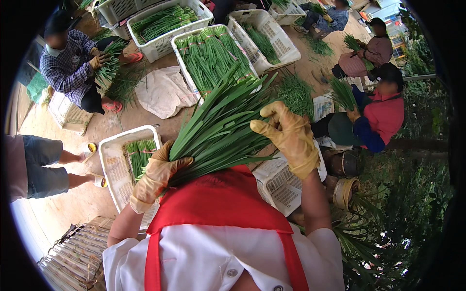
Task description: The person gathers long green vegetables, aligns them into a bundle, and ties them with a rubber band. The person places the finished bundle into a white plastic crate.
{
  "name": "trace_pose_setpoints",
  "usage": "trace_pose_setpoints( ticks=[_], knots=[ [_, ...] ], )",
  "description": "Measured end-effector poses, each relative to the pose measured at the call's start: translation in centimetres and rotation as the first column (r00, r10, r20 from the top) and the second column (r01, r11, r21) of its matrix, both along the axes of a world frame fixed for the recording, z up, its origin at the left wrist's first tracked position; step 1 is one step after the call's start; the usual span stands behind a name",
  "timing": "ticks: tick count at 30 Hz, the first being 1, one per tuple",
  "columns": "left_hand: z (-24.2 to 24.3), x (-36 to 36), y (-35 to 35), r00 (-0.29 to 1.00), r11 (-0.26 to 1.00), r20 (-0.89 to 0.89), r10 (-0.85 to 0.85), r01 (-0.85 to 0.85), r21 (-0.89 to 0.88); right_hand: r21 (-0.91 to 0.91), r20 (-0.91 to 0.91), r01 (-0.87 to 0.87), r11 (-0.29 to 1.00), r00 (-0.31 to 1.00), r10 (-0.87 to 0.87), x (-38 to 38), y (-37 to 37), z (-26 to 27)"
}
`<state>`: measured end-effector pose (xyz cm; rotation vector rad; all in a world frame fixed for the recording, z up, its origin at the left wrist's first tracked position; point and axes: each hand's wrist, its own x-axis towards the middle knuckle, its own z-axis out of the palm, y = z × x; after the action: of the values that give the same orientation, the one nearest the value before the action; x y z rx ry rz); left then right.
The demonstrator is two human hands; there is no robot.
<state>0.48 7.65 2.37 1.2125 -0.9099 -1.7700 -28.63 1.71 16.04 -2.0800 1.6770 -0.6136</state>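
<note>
My left hand point(156, 176), in a tan rubber glove, grips a thick bunch of long green leaves point(222, 127), which look like garlic chives, near its lower end. The leaves fan out up and to the right, above my red apron point(218, 203). My right hand point(287, 136), gloved alike, is raised at the right side of the bunch with its fingers bent and apart. Thumb and forefinger hold nothing that I can see. Whether the fingertips touch the leaf tips, I cannot tell.
White plastic crates point(103, 156) with tied green bundles stand at left and ahead point(177, 38). An upturned-looking crate point(287, 185) is at my right. Loose leaves point(295, 92) and a pale sack point(165, 91) lie on the ground. Several people sit around with leaves; one person point(45, 163) stands at left.
</note>
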Motion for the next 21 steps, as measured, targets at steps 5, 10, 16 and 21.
trace_pose_setpoints(
  ticks=[5,10,16,21],
  knots=[
    [-0.6,-0.1,-0.4,0.992,0.998,0.105,-0.070,0.071,-0.003,-0.378,-0.239,-0.369,0.849,0.925,0.296,2.9,-0.6,-3.3],
    [-0.5,0.0,0.1,0.992,0.996,0.122,-0.027,0.037,-0.087,-0.162,-0.184,0.228,0.960,0.949,-0.256,-6.8,-0.7,-7.2],
    [0.3,0.0,0.0,0.996,0.998,0.074,-0.041,0.038,0.048,-0.299,0.114,0.217,0.929,0.975,-0.191,-4.1,2.2,-1.7],
    [0.2,-0.2,-0.2,0.989,0.994,0.128,-0.074,0.084,-0.071,-0.239,-0.294,-0.257,0.937,0.938,0.182,3.9,0.1,-0.9]
  ],
)
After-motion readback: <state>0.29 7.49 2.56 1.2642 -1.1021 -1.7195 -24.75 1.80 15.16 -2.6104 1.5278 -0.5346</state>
